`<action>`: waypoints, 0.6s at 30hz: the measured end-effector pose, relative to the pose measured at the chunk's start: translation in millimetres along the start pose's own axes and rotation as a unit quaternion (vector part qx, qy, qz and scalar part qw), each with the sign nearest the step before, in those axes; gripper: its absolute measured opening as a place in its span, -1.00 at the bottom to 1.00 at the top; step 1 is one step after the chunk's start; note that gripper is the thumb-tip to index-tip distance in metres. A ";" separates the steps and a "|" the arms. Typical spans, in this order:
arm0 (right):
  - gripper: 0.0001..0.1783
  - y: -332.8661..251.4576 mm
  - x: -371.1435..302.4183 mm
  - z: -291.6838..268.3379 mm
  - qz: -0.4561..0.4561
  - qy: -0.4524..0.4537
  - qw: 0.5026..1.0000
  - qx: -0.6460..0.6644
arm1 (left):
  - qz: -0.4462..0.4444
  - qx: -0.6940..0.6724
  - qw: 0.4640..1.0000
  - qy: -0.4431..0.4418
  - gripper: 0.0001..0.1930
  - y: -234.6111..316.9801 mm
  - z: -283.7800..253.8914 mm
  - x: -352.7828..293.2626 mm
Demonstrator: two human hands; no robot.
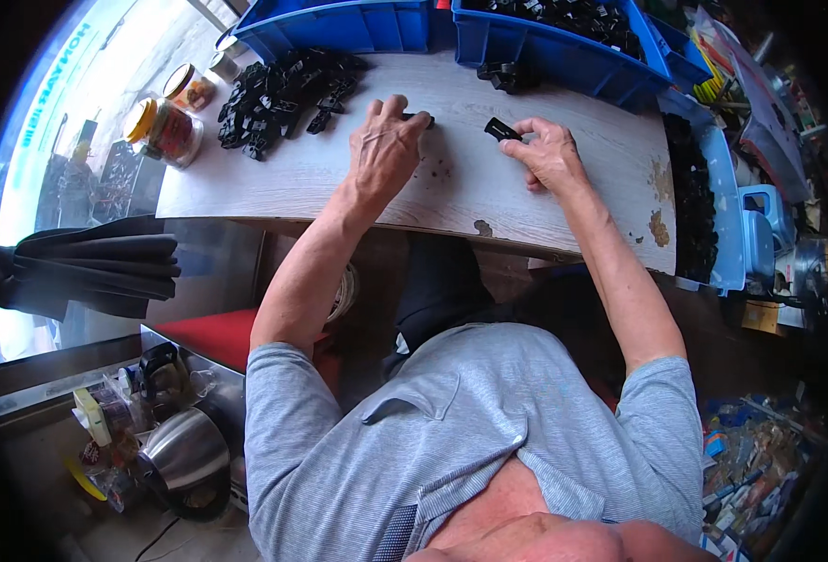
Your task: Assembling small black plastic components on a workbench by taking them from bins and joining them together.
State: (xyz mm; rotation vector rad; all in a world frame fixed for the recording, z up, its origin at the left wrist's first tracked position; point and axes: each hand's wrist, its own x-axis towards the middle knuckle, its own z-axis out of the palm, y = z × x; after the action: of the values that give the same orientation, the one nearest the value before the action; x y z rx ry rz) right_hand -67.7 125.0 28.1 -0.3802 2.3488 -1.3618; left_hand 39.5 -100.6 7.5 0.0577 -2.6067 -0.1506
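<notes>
My right hand pinches a small, oblong black plastic part between thumb and fingers, its end sticking out toward the left. My left hand is curled just above the table, closed on another black piece; only a bit of it shows past the fingers, so its shape is mostly hidden. Left of that hand lies a heap of black plastic parts. A smaller cluster of black parts sits beyond my right hand. Dark crumbs are scattered on the tabletop between my hands.
The pale wood-grain table has chipped patches along its near edge. Blue bins line the far side, one filled with black parts. A light-blue tray stands at the right. Two lidded jars occupy the left corner.
</notes>
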 end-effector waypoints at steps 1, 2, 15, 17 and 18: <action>-0.64 1.5 0.3 -0.8 0.001 0.004 1.000 0.000 | -0.004 0.012 1.000 0.005 -0.74 2.8 -2.1 0.2; -0.63 4.4 1.3 -1.1 -0.002 -0.002 1.000 0.010 | -0.001 0.009 1.000 0.005 -0.74 5.9 -4.3 0.3; -0.64 2.6 0.1 0.1 -0.007 -0.010 1.000 0.025 | -0.018 -0.018 1.000 -0.016 -0.75 10.9 9.1 -4.3; -0.65 2.2 -0.3 0.4 -0.005 -0.010 1.000 0.027 | -0.012 -0.026 1.000 -0.006 -0.76 10.7 10.2 -3.5; -0.66 1.9 -0.5 0.2 -0.005 -0.010 0.999 0.029 | -0.009 -0.023 1.000 -0.009 -0.75 10.4 10.3 -3.3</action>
State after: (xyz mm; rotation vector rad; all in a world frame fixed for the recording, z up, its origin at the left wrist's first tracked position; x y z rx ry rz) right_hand -67.3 126.0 26.5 -0.3870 2.2872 -1.4212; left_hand 37.1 -89.0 -1.7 0.0643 -2.6194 -0.2198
